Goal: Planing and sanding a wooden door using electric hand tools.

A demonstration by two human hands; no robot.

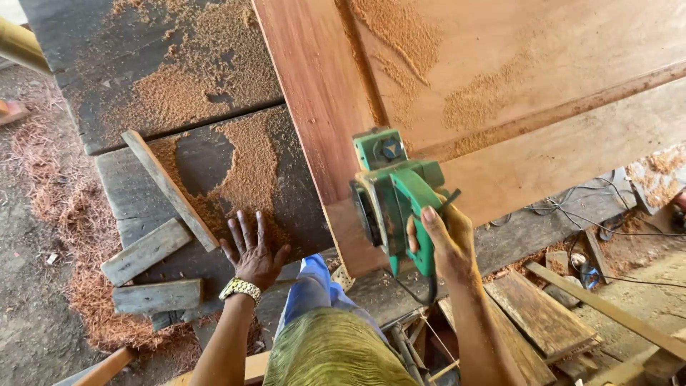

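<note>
My right hand (444,239) grips the handle of a green electric hand planer (391,193), which sits at the near end of a reddish wooden door panel (500,86). The planer rests on the panel's left stile (314,107). My left hand (251,251), wearing a metal wristwatch, lies flat with fingers spread on the dark workbench (143,193), just left of the panel. Orange sawdust (243,164) covers the bench beside that hand and lies in drifts on the panel.
Loose grey wood offcuts (146,250) and a thin slat (170,189) lie on the bench to the left. Shavings litter the ground at far left. Planks (543,314) and black cables (593,214) lie on the floor to the right.
</note>
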